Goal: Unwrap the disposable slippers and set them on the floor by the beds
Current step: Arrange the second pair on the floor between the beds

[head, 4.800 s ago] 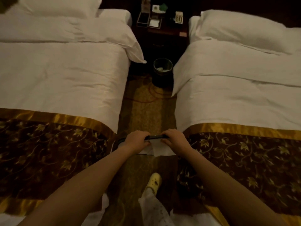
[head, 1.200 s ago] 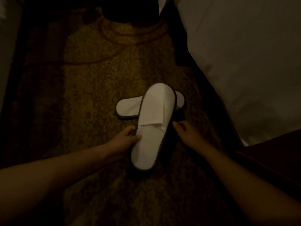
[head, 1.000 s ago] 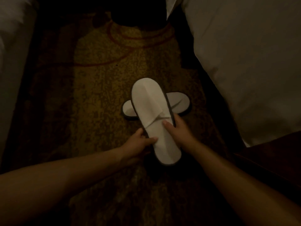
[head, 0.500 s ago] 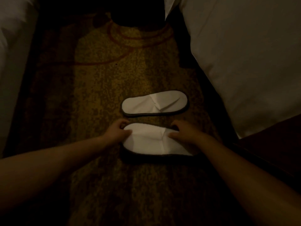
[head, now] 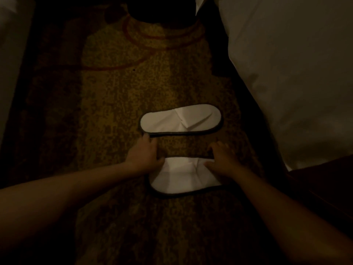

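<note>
two white disposable slippers with dark edging are seen lying flat on the patterned carpet [head: 118, 96], in the aisle between the beds. the near slipper [head: 183, 176] is taken as the landmark. the far slipper [head: 181, 120] is laid just beyond it, parallel to it and apart from it, with a strip of carpet showing between the two; its folded upper is creased and flattened. the left end of the near slipper is covered by the left hand [head: 144, 155], whose fingers [head: 148, 139] are spread loosely and extended past it, the fingertips reaching the edge of the far slipper. the right end of the near slipper is pressed by the right hand [head: 222, 158], palm down, fingers [head: 214, 149] curled slightly over its far edge; nothing is gripped by either hand, both being laid open on the slipper. to the right of the near slipper, white bedding [head: 286, 73] is seen hanging down. well beyond it a dark round object [head: 162, 8] is made out, too dim to identify.
</note>
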Motion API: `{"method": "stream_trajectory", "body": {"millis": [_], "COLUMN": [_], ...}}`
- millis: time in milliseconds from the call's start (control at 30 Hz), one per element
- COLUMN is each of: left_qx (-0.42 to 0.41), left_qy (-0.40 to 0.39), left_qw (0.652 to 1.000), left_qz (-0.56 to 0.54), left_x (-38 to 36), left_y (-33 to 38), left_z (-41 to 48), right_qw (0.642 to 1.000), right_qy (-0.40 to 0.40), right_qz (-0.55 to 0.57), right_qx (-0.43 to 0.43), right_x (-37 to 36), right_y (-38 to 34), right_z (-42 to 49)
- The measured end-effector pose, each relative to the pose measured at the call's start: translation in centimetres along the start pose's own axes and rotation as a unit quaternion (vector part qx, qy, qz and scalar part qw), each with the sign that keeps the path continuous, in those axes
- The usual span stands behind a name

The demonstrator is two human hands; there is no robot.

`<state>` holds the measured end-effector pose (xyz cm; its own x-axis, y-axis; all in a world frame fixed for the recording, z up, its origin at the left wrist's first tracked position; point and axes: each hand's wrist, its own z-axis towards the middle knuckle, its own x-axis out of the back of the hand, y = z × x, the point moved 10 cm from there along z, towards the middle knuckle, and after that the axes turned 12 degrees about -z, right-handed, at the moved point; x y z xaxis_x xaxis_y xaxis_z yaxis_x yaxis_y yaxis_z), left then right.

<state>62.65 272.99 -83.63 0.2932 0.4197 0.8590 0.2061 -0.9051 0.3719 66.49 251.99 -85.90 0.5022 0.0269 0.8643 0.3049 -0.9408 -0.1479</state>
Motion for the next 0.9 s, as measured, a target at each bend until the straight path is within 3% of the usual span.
{"method": "stream_trajectory", "body": {"millis": [100, 300, 433, 533, 633, 733, 800, 900], "left_qx": [-0.073, -0.063, -0.062, -0.004, 0.033, 0.072, 0.091, 0.113], "left_qy": [0.058, -0.068, -0.029, 0.008, 0.026, 0.043, 0.038, 0.012], "left_qw": [0.996, 0.994, 0.995, 0.999, 0.98, 0.928, 0.857, 0.723], "left_qz": [0.014, 0.059, 0.066, -0.039, -0.195, -0.362, -0.506, -0.682], "left_x": [3.0, 1.0, 1.7, 3.2, 4.2, 4.4, 4.0, 2.9], "left_y": [1.7, 2.3, 2.7, 1.4, 1.1, 1.5, 2.3, 4.1], "left_z": [3.8, 9.9, 10.6, 10.5, 10.0, 8.8, 7.8, 6.2], "right_qw": [1.0, 0.986, 0.967, 0.941, 0.932, 0.889, 0.856, 0.877], "right_qy": [0.0, 0.091, 0.055, 0.035, 0.012, 0.015, 0.053, 0.097], "right_qz": [0.028, 0.131, 0.235, 0.325, 0.351, 0.443, 0.496, 0.447], "right_qx": [-0.008, -0.042, -0.08, -0.091, -0.094, -0.115, -0.134, -0.143], "right_x": [1.0, 4.6, 4.1, 3.3, 2.5, 2.4, 3.0, 4.5], "right_y": [0.0, -0.3, -0.1, -1.0, -2.8, -4.7, -4.6, -3.5], "right_z": [0.5, 2.5, 3.9, 4.5, 5.1, 5.0, 4.8, 4.6]}}
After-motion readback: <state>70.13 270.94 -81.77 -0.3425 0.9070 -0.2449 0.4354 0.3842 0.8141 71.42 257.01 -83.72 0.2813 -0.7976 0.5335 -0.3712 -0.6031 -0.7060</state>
